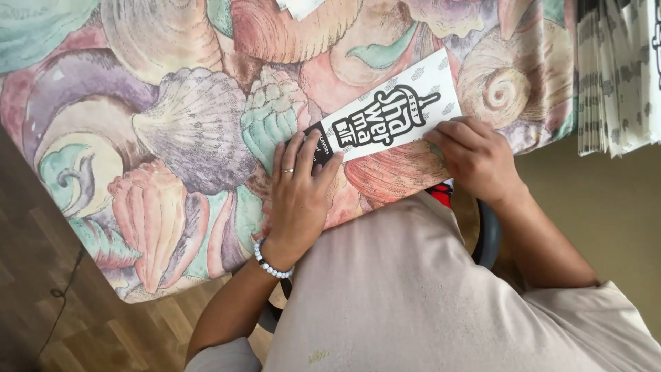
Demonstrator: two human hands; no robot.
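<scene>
Seashell-patterned cloth (pixel 172 103) in soft pinks, greens and purples covered the table and filled most of the head view, with brown wooden floor (pixel 41 275) showing past its lower left edge and a thin dark cable (pixel 65 289) trailing across those boards. And right in the middle of it lay the long white paper sleeve (pixel 389 114) with bold black lettering, flat on the cloth and running diagonally from lower left up to upper right, its lower end printed black. The left hand (pixel 297 196) was down on that dark end, palm low and fingers stretched out nearly straight, pressing rather than grasping, a ring on one finger and a bracelet of white beads (pixel 272 265) round the wrist. Over on the other side, the right hand (pixel 475 155) sat on the sleeve's lower right edge, fingers curled and bunched together on the paper; whether they pinched the edge or only pushed on it, I could not tell from this angle. Both hands were well apart, one at each end of the sleeve. Up in the far right corner, a stack of similar white printed sleeves (pixel 616 69) stood near the table edge. Down below, the person's pale shirt (pixel 413 289) took up the bottom of the picture, with a bit of dark chair (pixel 489 234) just behind the right forearm and a scrap of red (pixel 441 195) at the table edge.
</scene>
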